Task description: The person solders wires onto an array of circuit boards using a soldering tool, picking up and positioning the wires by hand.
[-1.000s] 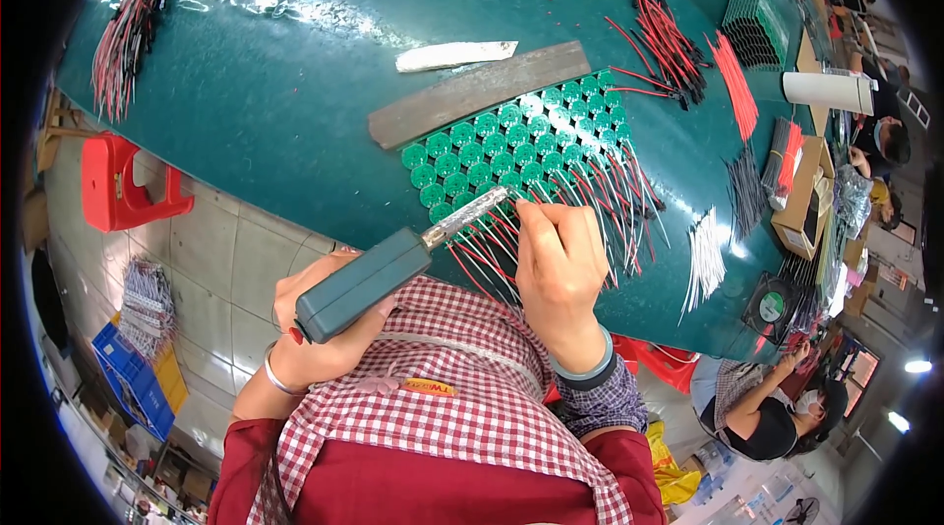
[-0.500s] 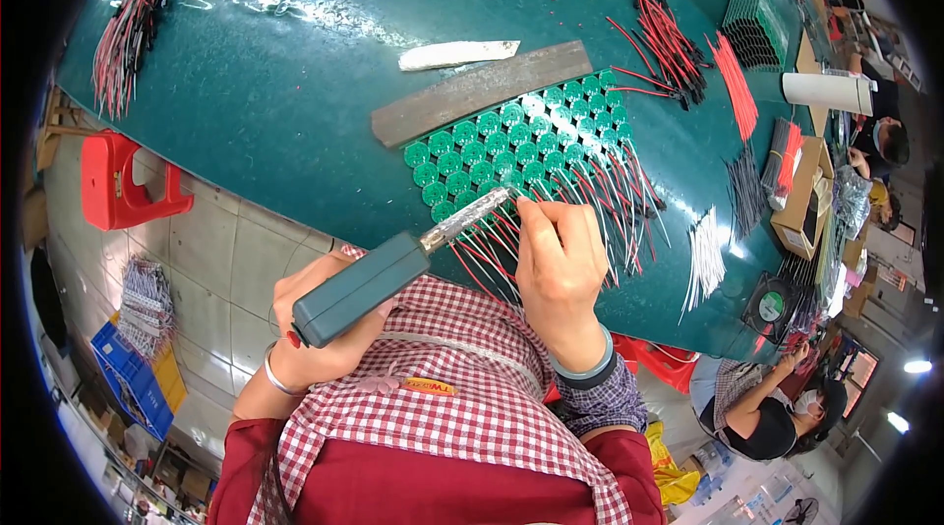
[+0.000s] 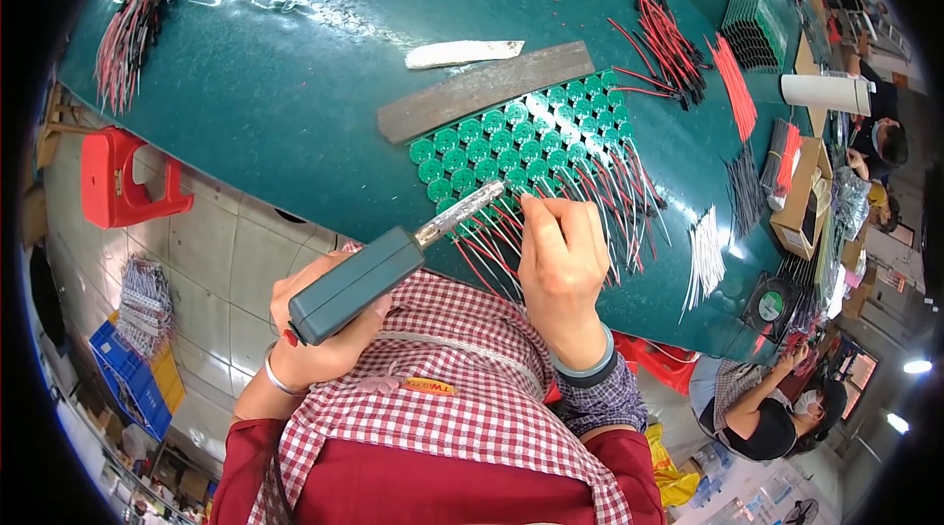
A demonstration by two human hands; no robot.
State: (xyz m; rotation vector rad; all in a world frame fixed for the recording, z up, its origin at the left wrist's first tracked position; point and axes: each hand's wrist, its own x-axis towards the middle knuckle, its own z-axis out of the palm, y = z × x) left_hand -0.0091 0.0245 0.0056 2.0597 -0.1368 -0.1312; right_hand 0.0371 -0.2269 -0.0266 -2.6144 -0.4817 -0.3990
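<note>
The left hand (image 3: 320, 323) grips a grey-handled soldering iron (image 3: 393, 260), its tip at two o'clock, touching the round green boards (image 3: 511, 142). The right hand (image 3: 562, 264) pinches a wire (image 3: 531, 205) at twelve o'clock beside that tip.

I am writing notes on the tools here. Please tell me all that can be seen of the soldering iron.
The soldering iron has a thick, boxy grey-green handle and a slim silvery shaft, which looks like metal. It lies slanted, handle low at the left, tip up to the right. The left hand grips the handle. The tip meets the green round boards on the table, close to the right hand's fingertips and the red and black wires. No cord shows.
</note>
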